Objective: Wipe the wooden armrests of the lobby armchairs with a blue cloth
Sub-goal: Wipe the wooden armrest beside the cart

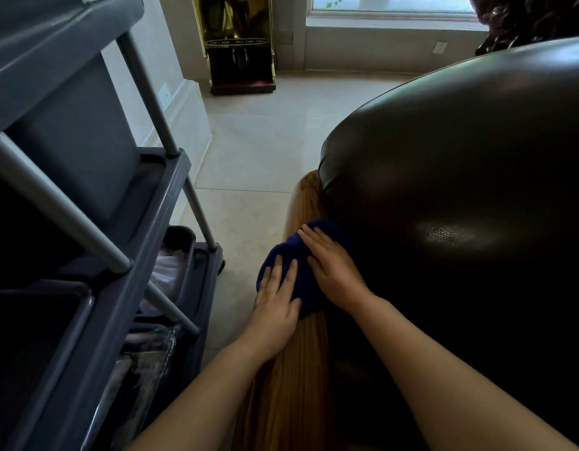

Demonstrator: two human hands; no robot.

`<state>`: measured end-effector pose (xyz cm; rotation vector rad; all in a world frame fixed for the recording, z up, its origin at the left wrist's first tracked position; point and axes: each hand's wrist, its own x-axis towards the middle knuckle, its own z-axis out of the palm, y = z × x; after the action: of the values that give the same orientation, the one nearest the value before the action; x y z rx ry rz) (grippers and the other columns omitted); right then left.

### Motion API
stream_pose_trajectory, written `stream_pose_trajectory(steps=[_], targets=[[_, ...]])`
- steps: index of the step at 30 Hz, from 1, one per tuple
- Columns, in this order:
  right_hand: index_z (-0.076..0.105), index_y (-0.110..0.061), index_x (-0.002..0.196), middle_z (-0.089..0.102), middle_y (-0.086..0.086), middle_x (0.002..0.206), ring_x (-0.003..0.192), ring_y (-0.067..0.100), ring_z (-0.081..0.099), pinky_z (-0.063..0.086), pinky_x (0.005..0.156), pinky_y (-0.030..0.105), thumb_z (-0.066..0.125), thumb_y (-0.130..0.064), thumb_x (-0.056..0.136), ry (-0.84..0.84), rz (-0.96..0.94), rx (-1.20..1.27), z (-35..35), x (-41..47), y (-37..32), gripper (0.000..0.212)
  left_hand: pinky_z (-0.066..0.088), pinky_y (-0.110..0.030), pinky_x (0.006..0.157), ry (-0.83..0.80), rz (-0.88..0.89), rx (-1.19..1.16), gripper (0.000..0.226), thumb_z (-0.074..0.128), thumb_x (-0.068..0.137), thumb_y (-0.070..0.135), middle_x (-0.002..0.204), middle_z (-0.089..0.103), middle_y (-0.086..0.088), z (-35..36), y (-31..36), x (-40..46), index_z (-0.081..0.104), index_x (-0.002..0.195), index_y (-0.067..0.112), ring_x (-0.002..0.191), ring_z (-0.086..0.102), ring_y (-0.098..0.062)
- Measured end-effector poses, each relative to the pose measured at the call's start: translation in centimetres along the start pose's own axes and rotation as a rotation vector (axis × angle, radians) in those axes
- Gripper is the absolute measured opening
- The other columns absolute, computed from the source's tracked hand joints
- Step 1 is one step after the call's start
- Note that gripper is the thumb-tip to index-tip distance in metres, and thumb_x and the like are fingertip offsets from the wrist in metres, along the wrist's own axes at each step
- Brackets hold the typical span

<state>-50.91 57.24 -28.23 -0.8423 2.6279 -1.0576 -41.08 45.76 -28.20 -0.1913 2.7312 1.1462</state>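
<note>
Blue cloth [301, 268] lies bunched on wooden armrest [302, 362] beside the dark leather armchair [460, 196]; left hand [276, 299] and right hand [333, 271] press flat on it, fingers extended.

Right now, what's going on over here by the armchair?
A person is wiping a wooden armrest of a dark leather armchair. Both the left hand and the right hand lie flat on a blue cloth draped over the armrest, partway along it. A grey cleaning cart stands on the left.
</note>
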Motion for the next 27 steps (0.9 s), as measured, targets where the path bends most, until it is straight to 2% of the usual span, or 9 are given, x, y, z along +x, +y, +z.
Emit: stream_pose_trajectory(steps=[4, 8, 11, 14, 18, 22, 24, 27], targets=[[0.033, -0.018, 0.14, 0.032, 0.0, 0.15, 0.141, 0.011, 0.018, 0.01, 0.115, 0.029, 0.039, -0.003, 0.091, 0.02, -0.012, 0.082, 0.1, -2.1, -0.7, 0.051, 0.01, -0.033, 0.116, 0.022, 0.018, -0.065, 0.064, 0.048, 0.091, 0.018, 0.157, 0.003, 0.0, -1.1, -0.3, -0.8, 0.014, 0.144, 0.029, 0.144, 0.002, -0.017], [0.03, -0.02, 0.141, 0.03, 0.0, 0.151, 0.136, 0.002, 0.015, 0.01, 0.116, 0.026, 0.041, 0.004, 0.085, -0.012, 0.024, 0.107, 0.2, -5.0, -1.7, 0.061, 0.022, -0.019, 0.104, 0.1, 0.018, -0.121, 0.052, 0.056, 0.088, 0.016, 0.152, 0.027, 0.001, -1.9, -0.3, -2.2, 0.038, 0.136, 0.025, 0.134, 0.025, -0.006], [0.032, -0.02, 0.14, 0.034, 0.001, 0.149, 0.132, -0.001, 0.019, 0.013, 0.112, 0.017, 0.043, 0.001, 0.09, 0.005, 0.048, 0.101, 0.7, -7.5, -2.4, 0.056, 0.024, -0.017, 0.103, 0.159, 0.011, -0.127, 0.042, 0.054, 0.088, 0.01, 0.145, 0.041, 0.0, -1.8, -0.5, -3.7, 0.049, 0.129, 0.02, 0.127, 0.032, -0.002], [0.038, -0.022, 0.137, 0.041, -0.001, 0.145, 0.133, 0.003, 0.03, 0.018, 0.107, 0.015, 0.049, -0.008, 0.09, 0.068, 0.104, 0.04, 1.4, -10.0, -3.4, 0.05, 0.027, -0.018, 0.104, 0.181, -0.018, -0.085, 0.043, 0.058, 0.085, 0.006, 0.141, 0.046, 0.0, -1.7, -0.5, -5.4, 0.053, 0.126, 0.018, 0.13, 0.04, -0.011], [0.046, -0.024, 0.132, 0.052, -0.002, 0.137, 0.127, 0.01, 0.045, 0.024, 0.104, 0.015, 0.055, -0.014, 0.088, 0.14, 0.137, -0.082, 2.1, -12.6, -4.8, 0.045, 0.029, -0.017, 0.101, 0.18, -0.044, -0.019, 0.044, 0.06, 0.083, 0.008, 0.138, 0.05, 0.003, -1.7, -0.4, -7.8, 0.054, 0.125, 0.021, 0.126, 0.045, -0.012], [0.057, -0.024, 0.123, 0.063, -0.001, 0.124, 0.113, 0.013, 0.058, 0.04, 0.098, 0.022, 0.058, -0.019, 0.087, 0.165, 0.182, -0.144, 2.1, -15.0, -6.0, 0.036, 0.034, -0.018, 0.096, 0.195, -0.095, 0.002, 0.048, 0.061, 0.083, 0.011, 0.133, 0.056, 0.002, -1.0, -0.5, -10.8, 0.05, 0.128, 0.024, 0.121, 0.051, -0.013], [0.059, -0.025, 0.12, 0.068, -0.001, 0.116, 0.104, 0.014, 0.063, 0.047, 0.092, 0.026, 0.057, -0.021, 0.087, 0.169, 0.219, -0.147, 2.1, -15.9, -6.5, 0.033, 0.037, -0.021, 0.094, 0.226, -0.137, -0.005, 0.05, 0.063, 0.081, 0.011, 0.128, 0.059, -0.002, -0.6, -0.6, -12.0, 0.05, 0.128, 0.023, 0.117, 0.054, -0.016], [0.059, -0.026, 0.117, 0.067, -0.003, 0.115, 0.103, 0.012, 0.062, 0.05, 0.09, 0.027, 0.056, -0.021, 0.088, 0.098, 0.256, -0.122, 1.7, -16.8, -7.0, 0.03, 0.038, -0.022, 0.093, 0.228, -0.165, 0.028, 0.045, 0.063, 0.08, 0.009, 0.124, 0.06, -0.005, -0.8, -0.7, -13.2, 0.055, 0.123, 0.019, 0.114, 0.055, -0.018]])
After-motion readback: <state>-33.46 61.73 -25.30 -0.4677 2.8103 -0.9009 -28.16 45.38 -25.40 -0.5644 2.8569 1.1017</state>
